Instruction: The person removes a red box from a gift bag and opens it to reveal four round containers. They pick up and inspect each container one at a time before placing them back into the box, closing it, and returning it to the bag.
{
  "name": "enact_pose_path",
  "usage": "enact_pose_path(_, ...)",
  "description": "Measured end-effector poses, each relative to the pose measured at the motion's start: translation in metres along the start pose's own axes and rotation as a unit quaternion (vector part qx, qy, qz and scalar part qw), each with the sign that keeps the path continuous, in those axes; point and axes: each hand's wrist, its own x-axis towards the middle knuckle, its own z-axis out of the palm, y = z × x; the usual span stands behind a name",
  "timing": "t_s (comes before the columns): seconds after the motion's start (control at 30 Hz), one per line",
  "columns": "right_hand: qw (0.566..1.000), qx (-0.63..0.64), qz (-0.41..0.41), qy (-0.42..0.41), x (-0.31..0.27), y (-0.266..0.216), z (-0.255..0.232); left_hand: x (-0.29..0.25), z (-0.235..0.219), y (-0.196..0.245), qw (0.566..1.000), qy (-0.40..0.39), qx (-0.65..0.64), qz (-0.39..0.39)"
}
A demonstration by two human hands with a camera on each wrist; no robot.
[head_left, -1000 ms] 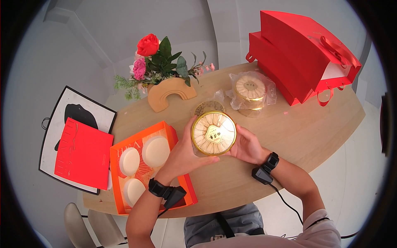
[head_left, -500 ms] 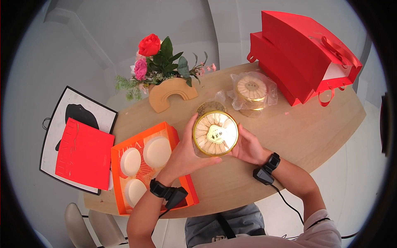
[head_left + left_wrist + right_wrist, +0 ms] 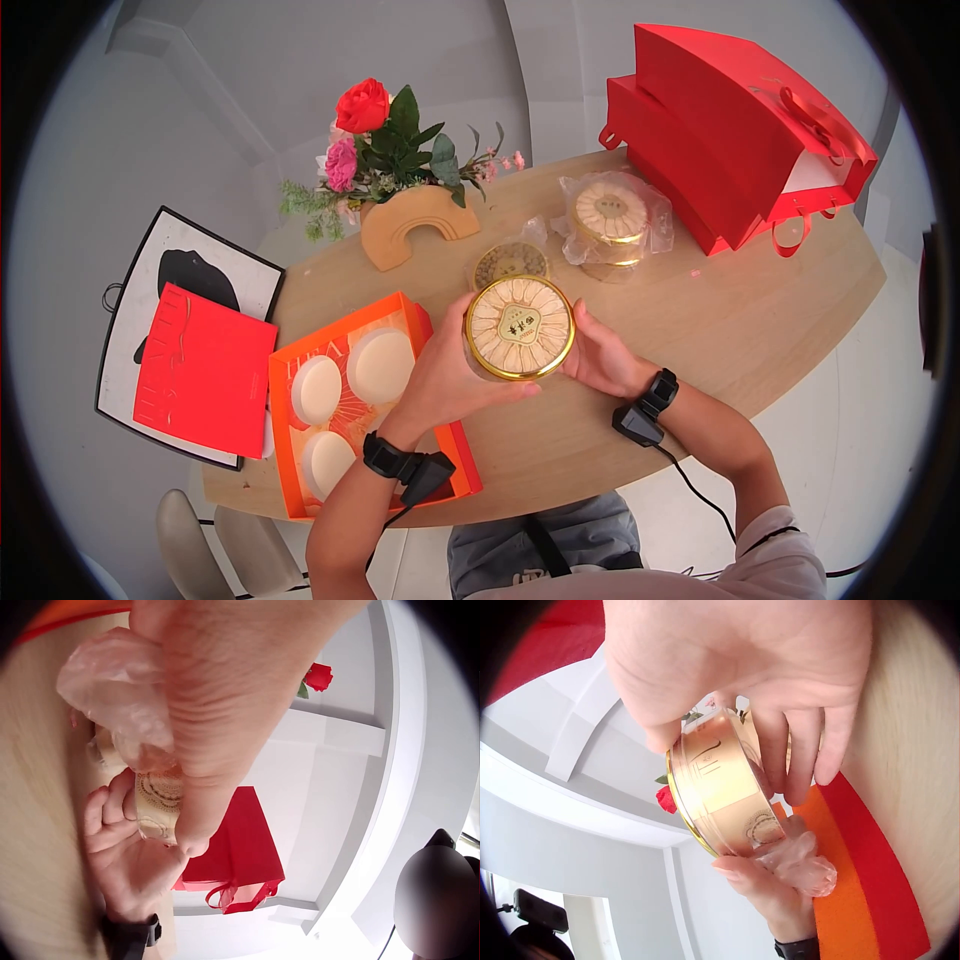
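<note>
A round gold-rimmed tin (image 3: 519,327) with a clear lid over pale slices is held above the table between both hands. On its left side the left hand (image 3: 450,372) grips it, thumb along the near edge. From the other side the right hand (image 3: 604,354) holds it, thumb at the rim and fingers around the lower side. The right wrist view shows the tin's labelled side wall (image 3: 718,780) and crumpled clear plastic (image 3: 801,866) by the left hand (image 3: 761,892). Behind the held tin lies another round container (image 3: 510,264) with a patterned face.
Wrapped stacked tins (image 3: 609,214) stand at the back, beside red gift bags (image 3: 715,140). An orange box (image 3: 286,440) with several round white pieces is at the left, near a red sheet (image 3: 205,370) on a framed board. Flowers in a tan arched vase (image 3: 415,225) stand behind.
The held tin has tilted and lowered slightly, so glare has left its lid and more of the container behind shows. Both hands keep their hold.
</note>
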Motion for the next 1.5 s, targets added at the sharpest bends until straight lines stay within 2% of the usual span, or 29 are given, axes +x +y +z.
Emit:
enact_pose_path(0.13,1.0,-0.021,-0.015,0.013,0.0,-0.003,0.005,0.0,-0.001,-0.001,1.0,-0.008,-0.016,-0.01)
enact_pose_path(0.23,0.999,-0.031,-0.009,-0.014,0.0,0.001,-0.006,0.0,0.001,-0.007,0.999,-0.006,-0.04,0.0)
enact_pose_path(0.3,0.997,-0.012,-0.033,-0.065,-0.001,0.002,-0.008,-0.001,0.002,-0.008,0.997,-0.002,-0.071,-0.012)
enact_pose_path(0.43,0.998,-0.055,-0.009,-0.029,-0.008,-0.007,0.006,0.001,0.002,-0.008,0.993,-0.005,-0.112,-0.02)
enact_pose_path(0.5,0.996,-0.089,-0.01,-0.021,-0.006,-0.009,0.008,0.0,0.001,-0.009,0.994,-0.007,-0.103,-0.02)
enact_pose_path(0.83,0.998,-0.065,-0.008,-0.003,-0.005,-0.004,0.004,0.0,-0.001,-0.004,0.997,-0.01,-0.066,-0.035)
enact_pose_path(1.03,0.994,-0.101,-0.041,0.003,-0.003,0.0,0.001,-0.001,-0.002,-0.003,0.996,-0.025,-0.058,-0.066)
enact_pose_path(1.1,0.994,-0.102,-0.045,-0.018,-0.003,-0.002,0.003,-0.001,-0.002,-0.004,0.996,-0.029,-0.061,-0.066)
enact_pose_path(1.5,0.996,-0.078,-0.021,-0.022,-0.003,-0.012,0.006,-0.001,-0.003,-0.002,0.998,-0.043,-0.037,-0.035)
